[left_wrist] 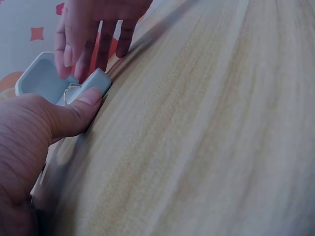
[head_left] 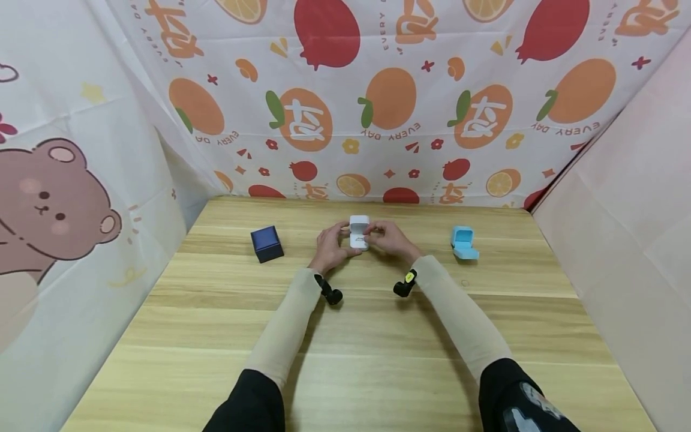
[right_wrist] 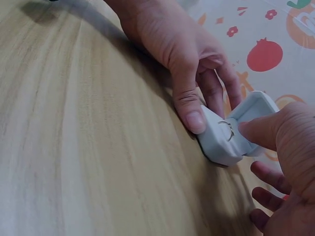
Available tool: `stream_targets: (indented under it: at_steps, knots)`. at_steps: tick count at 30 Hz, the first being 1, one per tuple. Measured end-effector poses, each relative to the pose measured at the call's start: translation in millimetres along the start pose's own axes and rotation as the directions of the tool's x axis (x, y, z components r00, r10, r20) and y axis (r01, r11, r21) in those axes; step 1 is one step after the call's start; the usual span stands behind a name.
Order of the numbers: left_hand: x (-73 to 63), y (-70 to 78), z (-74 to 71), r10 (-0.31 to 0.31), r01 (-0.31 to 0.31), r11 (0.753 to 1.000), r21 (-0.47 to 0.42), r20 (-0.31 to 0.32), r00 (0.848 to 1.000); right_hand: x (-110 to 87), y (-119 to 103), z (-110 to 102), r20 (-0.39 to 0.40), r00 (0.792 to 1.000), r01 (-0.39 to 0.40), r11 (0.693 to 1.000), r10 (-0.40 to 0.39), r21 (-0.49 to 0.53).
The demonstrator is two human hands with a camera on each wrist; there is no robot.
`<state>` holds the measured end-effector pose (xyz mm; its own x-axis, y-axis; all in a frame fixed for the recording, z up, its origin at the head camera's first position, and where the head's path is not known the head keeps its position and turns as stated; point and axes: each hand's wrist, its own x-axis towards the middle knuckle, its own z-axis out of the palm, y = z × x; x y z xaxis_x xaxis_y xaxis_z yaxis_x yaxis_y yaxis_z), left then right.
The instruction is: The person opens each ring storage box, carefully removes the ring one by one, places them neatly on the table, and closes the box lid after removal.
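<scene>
In the head view a small white ring box (head_left: 358,240) stands with its lid up near the back of the table. My left hand (head_left: 330,247) grips it from the left, the thumb pressed on its front edge, as the right wrist view also shows. A thin gold-coloured ring (right_wrist: 226,130) sits upright in the slot of the box. From the other side my right hand (head_left: 393,239) reaches in, one extended digit inside the box close beside the ring. Its other fingers (right_wrist: 268,199) spread loosely below the box.
A closed dark blue box (head_left: 267,243) stands to the left on the wooden table (head_left: 367,354). On the right is an open light blue ring box (head_left: 464,242). Behind the table hangs a fruit-print cloth (head_left: 351,144), with more cloth at both sides.
</scene>
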<state>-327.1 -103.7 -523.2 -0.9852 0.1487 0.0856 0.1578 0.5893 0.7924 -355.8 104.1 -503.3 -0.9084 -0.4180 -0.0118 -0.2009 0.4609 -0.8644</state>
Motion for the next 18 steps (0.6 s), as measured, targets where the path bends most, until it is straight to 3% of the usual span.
stream_targets:
  at_steps: [12, 18]
  knots:
    - [1.2, -3.5, 2.6, 0.004, -0.004, 1.0, 0.019, -0.002, 1.0, -2.6, 1.5, 5.6, -0.009, 0.999, -0.039, 0.999, 0.039, 0.007]
    - [1.6, -2.4, 2.7, 0.0, 0.001, 1.0, 0.02, -0.008, 1.0, -2.1, 2.0, 8.0, -0.039, 0.999, -0.002, 0.999, 0.0, -0.049]
